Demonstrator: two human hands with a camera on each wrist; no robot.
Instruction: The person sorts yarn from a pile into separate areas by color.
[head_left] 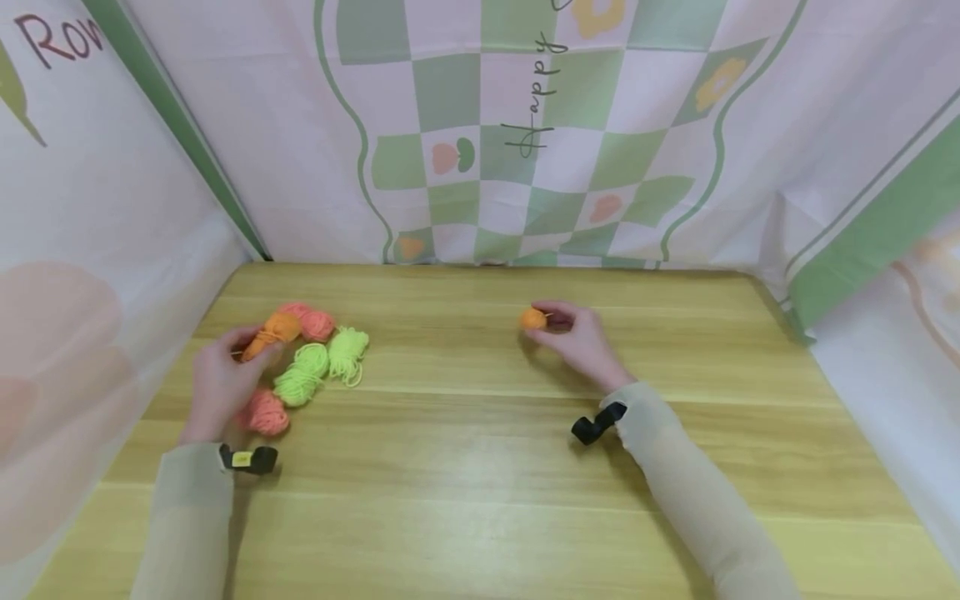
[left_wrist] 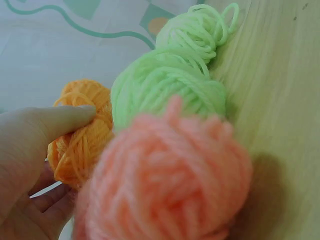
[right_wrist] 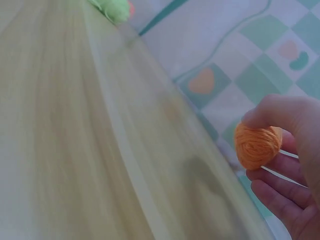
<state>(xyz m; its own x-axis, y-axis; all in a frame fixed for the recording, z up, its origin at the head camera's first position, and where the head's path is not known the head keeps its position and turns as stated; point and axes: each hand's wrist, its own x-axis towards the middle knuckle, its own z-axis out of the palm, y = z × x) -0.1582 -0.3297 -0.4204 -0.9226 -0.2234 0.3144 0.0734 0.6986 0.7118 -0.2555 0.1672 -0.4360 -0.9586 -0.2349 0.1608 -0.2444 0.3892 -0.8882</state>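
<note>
Checked cloth (head_left: 540, 92) borders the wooden table (head_left: 450, 467) beyond the left grip (head_left: 225, 379), pinching orange yarn (head_left: 282, 327), and the right grip (head_left: 583, 337), pinching an orange ball (head_left: 533, 318).

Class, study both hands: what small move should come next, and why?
Probably the right hand should lower its orange ball onto the table: the right wrist view shows it against the curtain, apparently held in the air. Setting it down would free that hand, while the left hand grips the other orange yarn beside coral yarn and green yarn.
</note>
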